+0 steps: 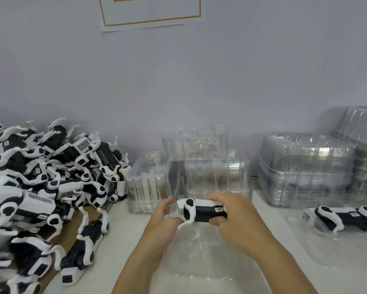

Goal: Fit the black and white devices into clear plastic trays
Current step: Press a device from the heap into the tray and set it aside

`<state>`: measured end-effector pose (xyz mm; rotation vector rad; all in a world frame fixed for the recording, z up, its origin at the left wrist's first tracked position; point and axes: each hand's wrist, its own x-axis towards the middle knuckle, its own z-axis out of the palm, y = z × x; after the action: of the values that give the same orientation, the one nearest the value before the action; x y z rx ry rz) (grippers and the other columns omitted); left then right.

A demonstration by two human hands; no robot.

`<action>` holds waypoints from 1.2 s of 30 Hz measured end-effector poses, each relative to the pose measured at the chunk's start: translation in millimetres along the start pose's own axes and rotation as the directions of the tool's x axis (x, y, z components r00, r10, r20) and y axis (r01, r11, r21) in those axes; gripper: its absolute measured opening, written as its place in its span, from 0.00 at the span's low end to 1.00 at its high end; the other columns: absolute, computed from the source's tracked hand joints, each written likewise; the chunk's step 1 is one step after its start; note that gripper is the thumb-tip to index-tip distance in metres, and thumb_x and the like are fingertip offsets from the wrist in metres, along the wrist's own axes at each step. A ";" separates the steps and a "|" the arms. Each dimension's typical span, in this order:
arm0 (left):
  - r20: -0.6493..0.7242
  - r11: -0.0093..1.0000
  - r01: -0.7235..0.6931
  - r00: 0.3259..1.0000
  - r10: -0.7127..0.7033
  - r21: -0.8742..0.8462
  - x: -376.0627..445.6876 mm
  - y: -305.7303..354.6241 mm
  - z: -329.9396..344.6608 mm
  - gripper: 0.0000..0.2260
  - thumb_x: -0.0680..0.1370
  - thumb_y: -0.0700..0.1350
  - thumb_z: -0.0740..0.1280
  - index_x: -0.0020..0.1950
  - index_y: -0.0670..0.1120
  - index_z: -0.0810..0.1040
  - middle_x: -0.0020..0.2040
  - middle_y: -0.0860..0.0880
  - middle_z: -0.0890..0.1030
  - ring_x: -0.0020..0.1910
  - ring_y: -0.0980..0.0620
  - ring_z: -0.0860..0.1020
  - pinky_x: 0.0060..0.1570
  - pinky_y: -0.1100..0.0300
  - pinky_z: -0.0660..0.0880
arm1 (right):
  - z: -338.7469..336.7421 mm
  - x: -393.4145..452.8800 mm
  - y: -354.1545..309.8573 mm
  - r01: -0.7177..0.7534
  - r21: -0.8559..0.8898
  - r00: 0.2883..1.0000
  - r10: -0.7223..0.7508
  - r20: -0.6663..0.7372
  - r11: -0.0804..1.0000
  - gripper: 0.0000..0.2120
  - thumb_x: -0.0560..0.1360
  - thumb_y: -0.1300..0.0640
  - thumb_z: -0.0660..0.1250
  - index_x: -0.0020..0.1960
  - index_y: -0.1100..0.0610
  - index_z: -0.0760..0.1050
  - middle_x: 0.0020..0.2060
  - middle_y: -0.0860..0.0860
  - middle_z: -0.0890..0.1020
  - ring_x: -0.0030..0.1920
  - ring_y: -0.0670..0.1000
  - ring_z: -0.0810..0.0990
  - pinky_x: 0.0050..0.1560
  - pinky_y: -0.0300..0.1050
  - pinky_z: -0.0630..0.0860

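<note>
At frame centre, the right hand (237, 217) grips the black-and-white device (201, 211) lying crosswise, while the left hand's (165, 217) fingers (166, 205) pinch the clear tray (199, 262) beneath.

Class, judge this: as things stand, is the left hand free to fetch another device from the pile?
Probably not yet: the left hand grips the clear tray, though the pile lies close, unobstructed.

The white table (280, 217) bears a heap of black-and-white devices (40, 177), stacked clear trays (305, 168) and cardboard (72, 230).
</note>
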<state>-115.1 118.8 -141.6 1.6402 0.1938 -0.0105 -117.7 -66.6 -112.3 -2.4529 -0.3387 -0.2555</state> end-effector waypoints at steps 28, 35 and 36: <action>0.078 0.963 0.050 0.997 -0.030 -0.263 7.5 -10.7 -1.6 0.13 0.80 0.49 0.64 0.57 0.44 0.81 0.51 0.42 0.84 0.47 0.47 0.83 0.46 0.51 0.76 | 14.9 2.7 5.2 0.015 -0.045 0.999 -0.017 -0.044 0.999 0.17 0.69 0.54 0.73 0.56 0.38 0.78 0.45 0.39 0.76 0.50 0.44 0.73 0.44 0.37 0.65; 0.064 0.966 0.030 0.998 -0.014 -0.255 11.2 -13.9 -4.0 0.10 0.80 0.46 0.64 0.54 0.40 0.77 0.47 0.43 0.81 0.46 0.46 0.80 0.44 0.53 0.73 | 14.3 4.2 7.5 0.001 0.014 1.000 -0.001 -0.010 1.000 0.19 0.68 0.56 0.74 0.53 0.38 0.79 0.43 0.39 0.78 0.48 0.43 0.75 0.44 0.34 0.69; 0.060 0.966 0.023 0.998 -0.008 -0.257 11.2 -13.9 -3.9 0.10 0.80 0.46 0.64 0.53 0.40 0.77 0.47 0.43 0.80 0.47 0.46 0.79 0.44 0.53 0.73 | 14.1 4.6 7.5 -0.003 0.023 1.000 0.003 -0.001 1.000 0.18 0.68 0.56 0.74 0.53 0.38 0.80 0.43 0.39 0.78 0.48 0.44 0.75 0.45 0.36 0.71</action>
<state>-106.4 124.9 -156.4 1.3768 0.1565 -0.0434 -109.6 -62.7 -126.4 -2.4308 -0.3355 -0.2498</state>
